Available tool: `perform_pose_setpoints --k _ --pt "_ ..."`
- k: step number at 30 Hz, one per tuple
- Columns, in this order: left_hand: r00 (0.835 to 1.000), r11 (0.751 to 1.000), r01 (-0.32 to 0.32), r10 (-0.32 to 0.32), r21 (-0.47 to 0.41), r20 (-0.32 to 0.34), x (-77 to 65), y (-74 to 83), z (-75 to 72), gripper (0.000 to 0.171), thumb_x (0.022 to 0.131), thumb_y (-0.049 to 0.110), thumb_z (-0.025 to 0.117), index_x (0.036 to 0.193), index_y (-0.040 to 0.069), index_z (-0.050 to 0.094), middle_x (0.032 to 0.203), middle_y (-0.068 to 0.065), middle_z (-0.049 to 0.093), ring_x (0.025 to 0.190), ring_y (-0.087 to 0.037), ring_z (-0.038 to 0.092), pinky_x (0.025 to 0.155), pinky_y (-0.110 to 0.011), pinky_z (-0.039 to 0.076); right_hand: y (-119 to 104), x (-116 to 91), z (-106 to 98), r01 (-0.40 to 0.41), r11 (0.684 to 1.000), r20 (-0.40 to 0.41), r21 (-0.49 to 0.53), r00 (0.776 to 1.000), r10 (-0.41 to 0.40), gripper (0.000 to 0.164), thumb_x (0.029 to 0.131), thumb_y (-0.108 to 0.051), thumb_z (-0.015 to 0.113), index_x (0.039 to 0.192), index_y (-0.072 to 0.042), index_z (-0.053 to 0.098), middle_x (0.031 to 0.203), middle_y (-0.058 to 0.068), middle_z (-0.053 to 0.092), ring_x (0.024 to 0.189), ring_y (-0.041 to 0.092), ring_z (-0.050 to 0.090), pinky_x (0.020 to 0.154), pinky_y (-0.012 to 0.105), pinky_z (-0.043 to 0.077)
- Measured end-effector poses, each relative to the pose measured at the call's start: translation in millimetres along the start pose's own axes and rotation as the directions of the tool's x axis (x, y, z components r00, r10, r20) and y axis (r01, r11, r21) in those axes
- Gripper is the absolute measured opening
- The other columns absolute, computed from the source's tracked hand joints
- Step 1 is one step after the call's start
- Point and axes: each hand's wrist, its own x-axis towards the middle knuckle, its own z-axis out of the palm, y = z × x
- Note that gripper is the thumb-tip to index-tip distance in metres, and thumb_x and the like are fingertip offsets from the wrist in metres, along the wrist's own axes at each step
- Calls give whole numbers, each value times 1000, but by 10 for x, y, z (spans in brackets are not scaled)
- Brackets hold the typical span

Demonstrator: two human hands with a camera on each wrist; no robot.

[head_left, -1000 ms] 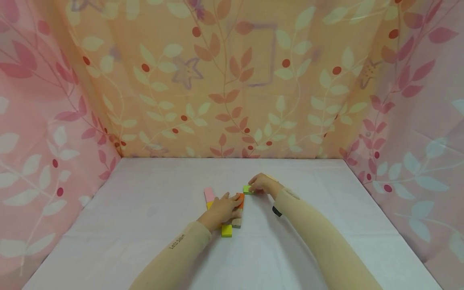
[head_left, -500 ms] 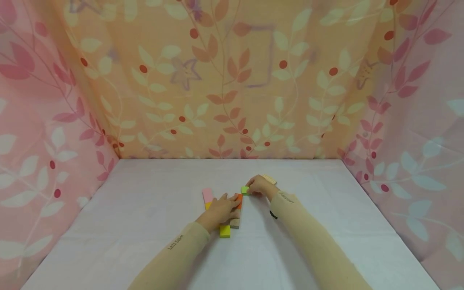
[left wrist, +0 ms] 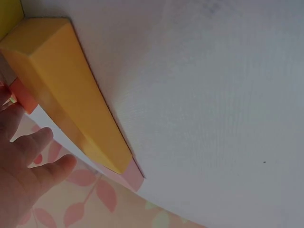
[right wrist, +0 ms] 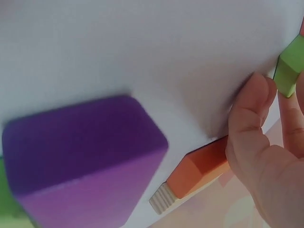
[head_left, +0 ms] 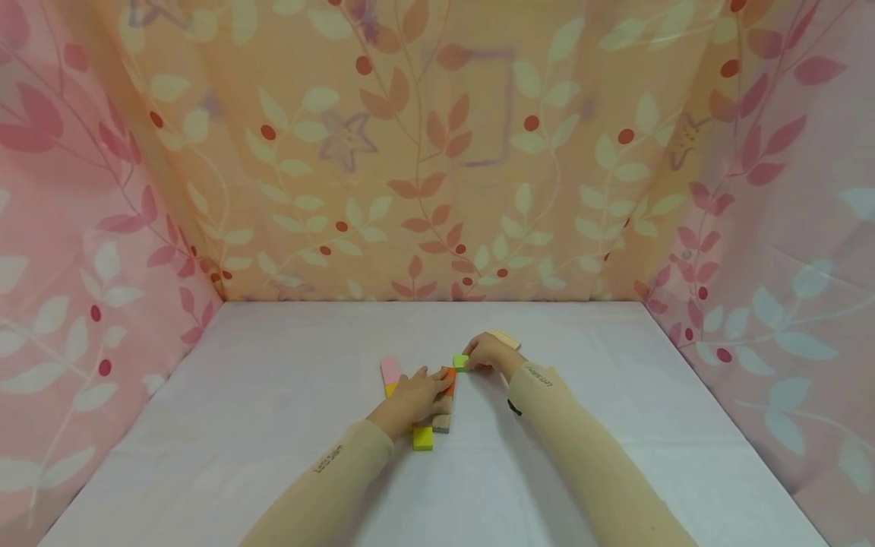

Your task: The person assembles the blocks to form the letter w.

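My left hand [head_left: 409,401] lies over a row of toy blocks, its fingertips touching the top of an orange block [head_left: 448,374]. The left wrist view shows its fingers [left wrist: 61,166] spread and fairly straight, beside a long amber block [left wrist: 80,99] that ends at a pink block [left wrist: 132,176]. With thumb and fingers my right hand [head_left: 491,351] pinches a small light green block [right wrist: 290,66], right at the far end of the orange block. Part of the green block is hidden by the fingers. A wooden block [head_left: 441,424] ends the row on the near side.
A yellow block [head_left: 423,438] lies near the left wrist. Behind the right hand is a pale ridged wooden piece [head_left: 507,339]. Beneath the right wrist are a purple block [right wrist: 85,156], another orange block [right wrist: 199,168] and a green edge [right wrist: 9,199]. Patterned cloth walls surround the white table.
My right hand has drawn the green block slightly left, closer to the orange block, uncovering more of the pale wooden piece. My left hand has stayed nearly still.
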Motion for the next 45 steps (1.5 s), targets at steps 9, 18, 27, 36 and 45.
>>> perform_pose_setpoints --k 9,18,27,36,45 --pt "1000 1000 -1 1 -12 -5 25 -34 42 63 92 45 60 147 19 45 155 2 35 141 -34 31 106 -61 30 0 -9 -51 -9 999 31 47 999 7 38 87 -3 70 123 2 62 92 7 61 69 15 54 63 27 50" --pt "1000 1000 25 -25 -11 9 71 -33 58 62 92 45 60 147 21 45 156 2 34 142 -32 29 108 -59 28 58 -28 -385 47 999 -9 5 999 -47 39 91 -9 67 128 -1 60 93 9 58 62 13 47 62 28 47" --pt "999 998 36 -35 -48 11 37 -10 29 61 92 43 61 147 20 46 155 2 35 142 -33 28 110 -59 26 305 18 -783 253 938 122 -236 966 -230 47 90 -9 66 135 -4 56 122 23 55 94 26 53 75 38 50" --pt "1000 998 18 -18 -62 3 6 -14 1 62 91 41 63 146 18 47 155 1 36 142 -33 28 109 -60 26 405 53 -944 337 877 260 -343 931 -256 67 85 0 70 146 -4 42 92 13 59 80 20 51 69 28 43" --pt "999 997 31 -30 -64 14 6 10 2 61 91 41 63 146 19 46 155 2 35 143 -31 28 110 -59 26 414 159 -913 303 859 283 -412 939 -196 74 86 -6 73 150 -12 37 122 24 54 106 31 51 92 44 43"
